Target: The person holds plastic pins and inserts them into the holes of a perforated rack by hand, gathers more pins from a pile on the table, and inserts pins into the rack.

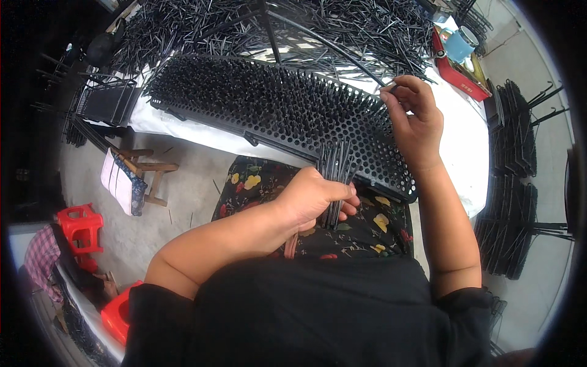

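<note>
My left hand [315,199] grips a bundle of thin black rods [337,164] that stand up from my fist, just in front of the near edge of a long black perforated tray [379,160]. Most of the tray's holes hold upright black rods; the right end shows bare holes. My right hand [414,116] is raised over the tray's right end, its fingertips pinching a single black rod [392,90]. Both forearms come in from the lower edge, over my flowered lap.
A large heap of loose black rods [293,27] covers the white table [468,153] behind the tray. A red box [458,73] with a blue cup [460,44] sits at the far right. Black racks [510,183] stand at right. A wooden stool [150,168] and red plastic stools [79,226] stand at left.
</note>
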